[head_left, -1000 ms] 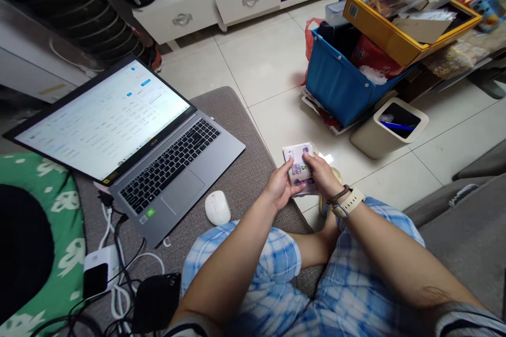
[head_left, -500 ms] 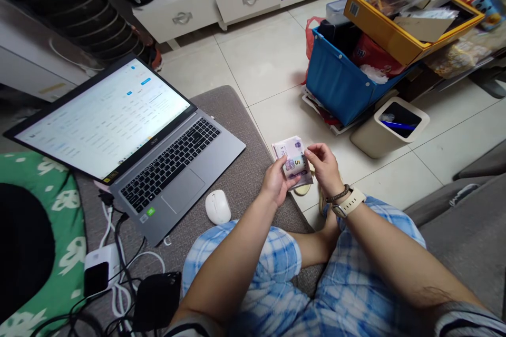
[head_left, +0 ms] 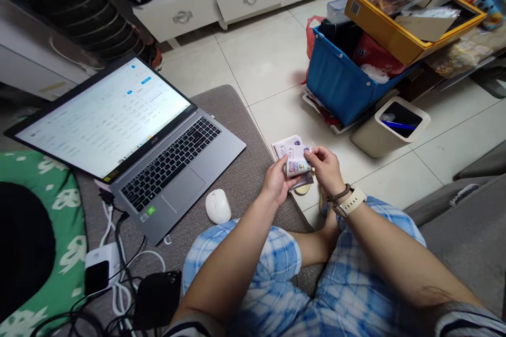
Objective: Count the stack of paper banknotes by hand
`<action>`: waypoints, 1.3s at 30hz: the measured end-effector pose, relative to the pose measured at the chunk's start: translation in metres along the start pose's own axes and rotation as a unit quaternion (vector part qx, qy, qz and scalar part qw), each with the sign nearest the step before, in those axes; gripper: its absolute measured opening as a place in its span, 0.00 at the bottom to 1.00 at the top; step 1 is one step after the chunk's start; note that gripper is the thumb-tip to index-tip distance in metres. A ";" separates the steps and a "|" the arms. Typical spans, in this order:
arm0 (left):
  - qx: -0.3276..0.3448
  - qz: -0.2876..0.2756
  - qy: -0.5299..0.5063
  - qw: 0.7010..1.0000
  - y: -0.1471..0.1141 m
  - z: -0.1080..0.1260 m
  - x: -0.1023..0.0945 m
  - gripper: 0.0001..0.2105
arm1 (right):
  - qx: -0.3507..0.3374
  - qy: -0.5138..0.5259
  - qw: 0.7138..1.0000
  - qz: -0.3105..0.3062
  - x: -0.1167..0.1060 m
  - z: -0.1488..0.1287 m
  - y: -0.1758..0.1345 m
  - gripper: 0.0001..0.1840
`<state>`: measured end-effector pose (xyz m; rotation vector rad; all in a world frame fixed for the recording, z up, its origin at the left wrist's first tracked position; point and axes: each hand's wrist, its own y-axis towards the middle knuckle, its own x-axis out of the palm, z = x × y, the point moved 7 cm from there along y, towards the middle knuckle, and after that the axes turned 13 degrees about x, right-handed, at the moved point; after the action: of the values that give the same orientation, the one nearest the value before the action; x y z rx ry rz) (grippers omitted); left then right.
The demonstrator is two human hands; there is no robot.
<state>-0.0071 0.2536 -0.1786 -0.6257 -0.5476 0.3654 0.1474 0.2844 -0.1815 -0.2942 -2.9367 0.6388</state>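
Note:
A small stack of purple-and-white banknotes (head_left: 285,146) is gripped in my left hand (head_left: 275,181), its thumb across the top and its fingers underneath. My right hand (head_left: 324,169) pinches the right edge of the top banknote (head_left: 298,165), which curls over toward me and shows a "5". The notes are above the edge of the grey cushioned seat, near my knees. On my right wrist are a dark braided bracelet (head_left: 340,194) and a cream watch (head_left: 350,203). Most of the fingertips under the stack are hidden.
Left of my hands sit an open laptop (head_left: 184,181) and a white mouse (head_left: 218,206) on the grey seat (head_left: 221,102). Tangled cables (head_left: 122,295) lie at the lower left. Ahead right are a blue bin (head_left: 336,81), a yellow box (head_left: 385,26) and a beige wastebasket (head_left: 369,134).
The top banknote has been pulled down and curled toward me by my right hand, exposing another note behind it. My left hand keeps its hold on the stack.

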 end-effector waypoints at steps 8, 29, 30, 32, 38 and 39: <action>-0.001 -0.004 -0.009 1.000 0.006 0.006 -0.001 0.11 | -0.010 0.008 0.999 -0.031 0.007 -0.008 -0.005 0.24; 0.018 0.002 -0.019 1.000 0.011 0.002 -0.003 0.08 | -0.025 -0.014 0.997 -0.066 0.009 -0.012 -0.010 0.28; 0.023 -0.004 -0.028 0.999 0.011 0.002 -0.002 0.08 | -0.017 -0.012 0.997 -0.073 0.010 -0.010 -0.010 0.29; 0.031 -0.018 -0.039 0.999 0.013 0.001 -0.001 0.07 | -0.005 -0.008 0.996 -0.086 0.011 -0.008 -0.009 0.31; 0.047 -0.014 -0.040 0.998 0.014 -0.001 -0.002 0.11 | -0.016 0.005 0.999 -0.044 0.006 -0.007 -0.007 0.29; 0.051 -0.017 -0.040 0.998 0.014 -0.001 -0.002 0.12 | -0.017 0.010 0.999 -0.032 0.004 -0.007 -0.006 0.29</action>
<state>-0.0102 0.2630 -0.1884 -0.5043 -0.6116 0.3857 0.1433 0.2826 -0.1728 -0.2069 -2.9273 0.5740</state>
